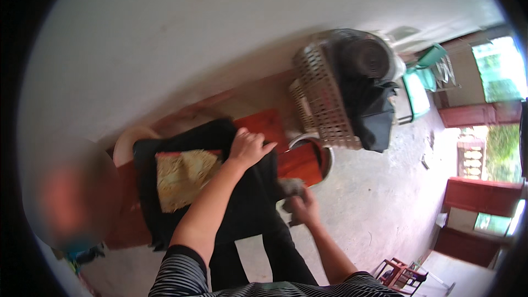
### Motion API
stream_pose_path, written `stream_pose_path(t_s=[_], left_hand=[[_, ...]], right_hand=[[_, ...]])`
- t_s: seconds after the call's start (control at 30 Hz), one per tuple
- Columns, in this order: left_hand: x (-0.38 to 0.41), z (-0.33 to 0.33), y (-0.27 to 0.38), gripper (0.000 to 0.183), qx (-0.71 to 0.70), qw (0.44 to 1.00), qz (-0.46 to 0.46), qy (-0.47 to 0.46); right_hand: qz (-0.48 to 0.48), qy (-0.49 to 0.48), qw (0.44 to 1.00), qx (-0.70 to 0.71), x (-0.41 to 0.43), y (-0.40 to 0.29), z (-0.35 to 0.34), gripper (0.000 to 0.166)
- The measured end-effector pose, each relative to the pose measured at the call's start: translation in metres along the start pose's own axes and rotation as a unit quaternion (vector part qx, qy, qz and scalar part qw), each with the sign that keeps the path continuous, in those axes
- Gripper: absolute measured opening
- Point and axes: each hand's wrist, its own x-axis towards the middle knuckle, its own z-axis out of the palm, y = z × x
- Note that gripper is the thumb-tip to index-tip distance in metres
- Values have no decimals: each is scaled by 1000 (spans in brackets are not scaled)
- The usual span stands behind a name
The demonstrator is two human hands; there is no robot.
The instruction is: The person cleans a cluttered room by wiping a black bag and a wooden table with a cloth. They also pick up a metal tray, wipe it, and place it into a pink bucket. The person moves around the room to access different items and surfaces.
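Observation:
A black cloth [247, 206] lies over a red wooden bench [264, 128]. My left hand [249, 148] rests on the cloth near its far right part, thumb spread from the fingers. On the cloth's left half lies a crumpled, yellowish patterned piece of fabric [181, 177] with a red edge. At the cloth's right edge, my right hand [304, 208] is closed around a blurred, greyish-brown bundle, perhaps a rag; its exact kind cannot be told.
A plastic basket [326, 95] holding dark items stands at the upper right, with a round metal basin [328, 159] below it. Another person [70, 198] is at the left. A pale wall [165, 41] rises behind the bench. A small wooden chair [400, 274] stands lower right.

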Motion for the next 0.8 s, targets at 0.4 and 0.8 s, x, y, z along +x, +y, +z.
stream_pose_path(t_s=[0.4,0.8], left_hand=[[-136,-192,-8,43,-53,932,-308,182],[-288,-230,-92,82,-210,691,-691,21]], right_hand=[[131,-53,989,-40,31,-18,27,53],[178,-181,943,217,27,-51,30,51]])
